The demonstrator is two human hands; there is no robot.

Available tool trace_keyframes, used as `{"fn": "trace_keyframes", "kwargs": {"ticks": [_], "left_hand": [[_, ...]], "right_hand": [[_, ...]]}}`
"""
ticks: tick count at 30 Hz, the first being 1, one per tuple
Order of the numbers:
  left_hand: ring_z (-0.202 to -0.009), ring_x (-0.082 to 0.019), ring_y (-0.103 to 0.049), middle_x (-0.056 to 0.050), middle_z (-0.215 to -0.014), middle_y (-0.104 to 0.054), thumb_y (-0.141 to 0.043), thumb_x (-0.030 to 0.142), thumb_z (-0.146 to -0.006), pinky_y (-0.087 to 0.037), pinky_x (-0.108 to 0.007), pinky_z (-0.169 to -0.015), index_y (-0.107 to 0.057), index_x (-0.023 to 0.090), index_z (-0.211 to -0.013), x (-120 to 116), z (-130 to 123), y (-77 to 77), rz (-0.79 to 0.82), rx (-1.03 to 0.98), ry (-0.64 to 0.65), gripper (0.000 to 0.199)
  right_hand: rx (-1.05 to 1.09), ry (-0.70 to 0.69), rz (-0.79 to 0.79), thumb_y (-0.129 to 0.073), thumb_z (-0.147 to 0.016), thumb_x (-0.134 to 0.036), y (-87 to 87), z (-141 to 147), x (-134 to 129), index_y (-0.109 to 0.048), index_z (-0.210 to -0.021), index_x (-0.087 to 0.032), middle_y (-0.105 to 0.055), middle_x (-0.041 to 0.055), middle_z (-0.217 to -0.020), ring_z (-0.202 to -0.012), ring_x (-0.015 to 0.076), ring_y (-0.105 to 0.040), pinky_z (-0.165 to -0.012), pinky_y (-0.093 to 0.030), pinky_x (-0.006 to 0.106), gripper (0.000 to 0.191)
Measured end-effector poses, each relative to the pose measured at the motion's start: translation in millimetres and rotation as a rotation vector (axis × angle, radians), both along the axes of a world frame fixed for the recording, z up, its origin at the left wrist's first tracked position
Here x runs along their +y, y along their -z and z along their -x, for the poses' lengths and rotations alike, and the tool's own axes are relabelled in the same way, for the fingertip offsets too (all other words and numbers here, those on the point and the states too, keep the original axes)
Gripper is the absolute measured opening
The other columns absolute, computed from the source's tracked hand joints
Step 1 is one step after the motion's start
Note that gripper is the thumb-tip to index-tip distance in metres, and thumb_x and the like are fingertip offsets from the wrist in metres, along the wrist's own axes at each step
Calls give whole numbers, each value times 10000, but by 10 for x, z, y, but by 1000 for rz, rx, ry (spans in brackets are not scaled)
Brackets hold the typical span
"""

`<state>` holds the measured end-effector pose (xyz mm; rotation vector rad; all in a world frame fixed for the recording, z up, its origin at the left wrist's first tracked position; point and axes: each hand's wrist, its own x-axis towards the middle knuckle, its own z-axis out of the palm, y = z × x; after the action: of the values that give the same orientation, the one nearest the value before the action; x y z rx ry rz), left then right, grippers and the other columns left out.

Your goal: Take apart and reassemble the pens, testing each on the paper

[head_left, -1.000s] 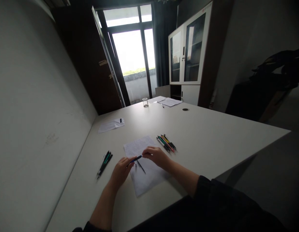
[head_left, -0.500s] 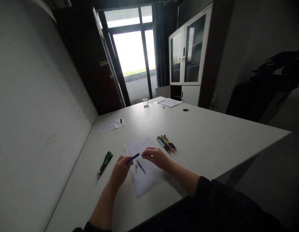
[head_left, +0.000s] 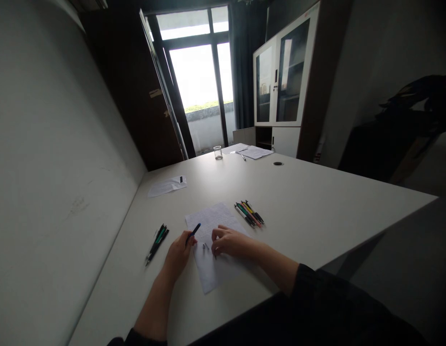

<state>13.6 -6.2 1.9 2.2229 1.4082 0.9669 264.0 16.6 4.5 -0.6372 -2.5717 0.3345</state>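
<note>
My left hand [head_left: 179, 253] is closed around a dark blue pen barrel [head_left: 195, 230], which points up and to the right. Over the sheet of paper [head_left: 208, 278], my right hand [head_left: 228, 242] has its fingers bent down on a thin dark pen part [head_left: 215, 257], mostly hidden by the fingers. A small grey piece [head_left: 204, 246] lies on the paper between my hands. Several green and black pens [head_left: 157, 244] lie left of my left hand. Beyond my right hand is a row of several coloured pens [head_left: 249, 214].
A second sheet [head_left: 167, 187] with a small black item lies at the left. Further back stand a clear glass [head_left: 217, 153] and more papers [head_left: 255, 152] with a pen. A round cable hole [head_left: 278, 164] is in the white table [head_left: 316, 206]. A wall borders the left side.
My right hand has lowered onto the thin pen part, covering much of it. The blue barrel in my left hand has tilted more upright.
</note>
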Motion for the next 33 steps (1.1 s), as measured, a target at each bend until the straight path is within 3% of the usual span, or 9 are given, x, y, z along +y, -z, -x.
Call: {"fn": "trace_keyframes", "kwargs": {"ticks": [12, 17, 23, 25, 28, 33], "left_hand": [[-784, -170, -658, -35, -853, -689, -393, 314, -973, -491, -277, -734, -540, 233, -982, 6, 11, 11, 7, -3, 19, 168], [-802, -172, -659, -31, -855, -692, -413, 295, -970, -491, -279, -746, -557, 232, -1005, 10, 15, 37, -16, -6, 19, 160], [-906, -209, -624, -61, -895, -683, -473, 299, -948, -497, -347, -830, -614, 212, -1003, 33, 18, 24, -132, 20, -5, 175], [-906, -214, -620, -72, -896, -671, -479, 312, -947, -507, -352, -823, -630, 204, -1012, 30, 20, 10, -154, -1, -5, 196], [-899, -208, -619, -81, -913, -651, -482, 328, -950, -518, -346, -812, -639, 196, -1033, 16, 14, -5, -145, -21, 14, 221], [-886, -208, -624, -83, -916, -638, -479, 348, -953, -520, -349, -804, -654, 194, -1024, 7, 8, 8, -140, -4, 34, 243]], "right_hand": [[-107, 42, -125, -545, -938, -232, -109, 5, -166, -643, -949, -166, -579, 90, -991, -957, 217, -469, -871, -415, 330, 119], [48, 70, -13, -494, -967, -207, -109, 16, -117, -607, -943, -167, -626, 67, -898, -917, 198, -492, -838, -433, 302, 123], [333, 180, 52, -617, -905, -259, -116, -21, 22, -657, -943, -179, -671, 62, -891, -894, 196, -541, -830, -448, 320, 97], [481, 247, 116, -624, -898, -289, -147, -49, 43, -679, -912, -188, -672, 54, -883, -831, 175, -572, -791, -461, 309, 116], [738, 349, 338, -645, -867, -359, -204, -76, 41, -672, -881, -181, -669, 33, -795, -698, 147, -591, -655, -476, 281, 181], [1076, 289, 673, -665, -830, -409, -251, -60, 30, -619, -864, -161, -706, 50, -794, -729, 168, -666, -671, -525, 303, 254]]}}
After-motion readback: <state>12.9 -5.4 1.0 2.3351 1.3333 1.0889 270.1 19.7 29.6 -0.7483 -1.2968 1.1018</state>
